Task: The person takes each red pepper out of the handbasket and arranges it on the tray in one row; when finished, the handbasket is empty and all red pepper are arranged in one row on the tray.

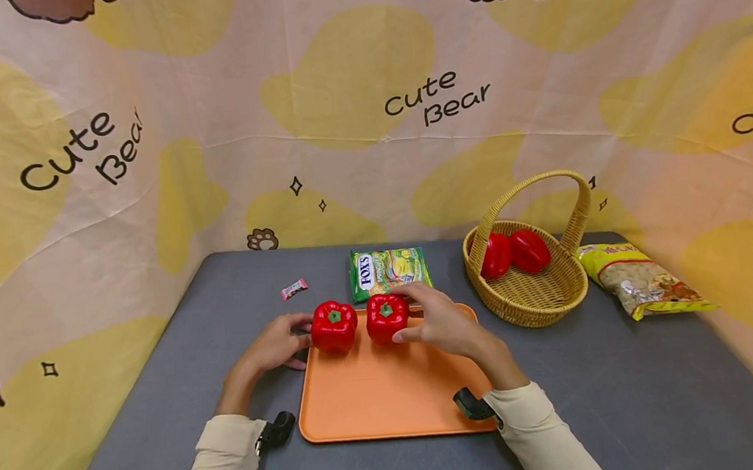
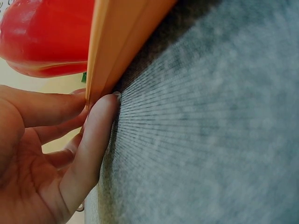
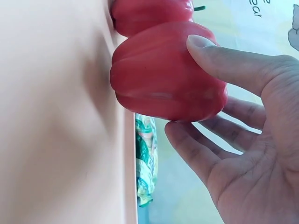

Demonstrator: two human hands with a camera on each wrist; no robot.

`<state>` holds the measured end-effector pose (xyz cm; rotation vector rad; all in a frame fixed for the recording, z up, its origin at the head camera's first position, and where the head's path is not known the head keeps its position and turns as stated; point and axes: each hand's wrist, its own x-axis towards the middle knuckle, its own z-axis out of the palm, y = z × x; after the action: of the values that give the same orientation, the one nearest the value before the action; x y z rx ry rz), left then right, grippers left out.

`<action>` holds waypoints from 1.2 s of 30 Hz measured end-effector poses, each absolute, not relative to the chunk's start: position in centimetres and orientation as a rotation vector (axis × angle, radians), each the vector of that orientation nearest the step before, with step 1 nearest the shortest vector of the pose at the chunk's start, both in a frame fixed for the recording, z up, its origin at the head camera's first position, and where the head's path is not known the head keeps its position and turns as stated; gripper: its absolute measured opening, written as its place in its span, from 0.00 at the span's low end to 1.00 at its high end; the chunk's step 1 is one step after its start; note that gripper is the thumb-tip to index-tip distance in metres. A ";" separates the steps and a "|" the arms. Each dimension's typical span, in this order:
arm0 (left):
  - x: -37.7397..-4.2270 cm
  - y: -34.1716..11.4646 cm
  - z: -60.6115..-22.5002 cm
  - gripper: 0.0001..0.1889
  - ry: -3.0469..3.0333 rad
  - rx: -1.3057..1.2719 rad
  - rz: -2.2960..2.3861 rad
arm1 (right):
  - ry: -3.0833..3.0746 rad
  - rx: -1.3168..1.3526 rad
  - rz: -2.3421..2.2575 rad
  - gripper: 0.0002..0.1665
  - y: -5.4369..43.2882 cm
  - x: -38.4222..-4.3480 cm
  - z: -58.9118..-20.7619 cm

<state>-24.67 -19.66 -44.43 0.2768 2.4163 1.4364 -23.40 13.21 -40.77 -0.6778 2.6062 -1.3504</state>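
Observation:
Two glossy red bell peppers with green stems are side by side at the far edge of an orange tray. My right hand holds the right bell pepper between its thumb and fingers, as the right wrist view also shows. At the tray's left edge is my left hand, close beside the left bell pepper. In the left wrist view its thumb and fingers pinch the tray's rim, with that pepper above them.
Behind the tray lies a green FOX'S packet, with a small pink wrapped sweet to its left. A wicker basket at the right holds two more red peppers. Next to it lies a yellow-trimmed bag. A printed curtain surrounds the grey table.

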 end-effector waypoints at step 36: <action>-24.7 -19.6 -44.5 0.25 2.412 0.270 1.436 | 2.668 -0.707 -1.233 0.50 12.2 -23.1 -41.4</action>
<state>-24.70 -19.62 -44.48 0.2696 2.4119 1.4364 -23.07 12.22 -41.36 -0.7069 2.6676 -1.2333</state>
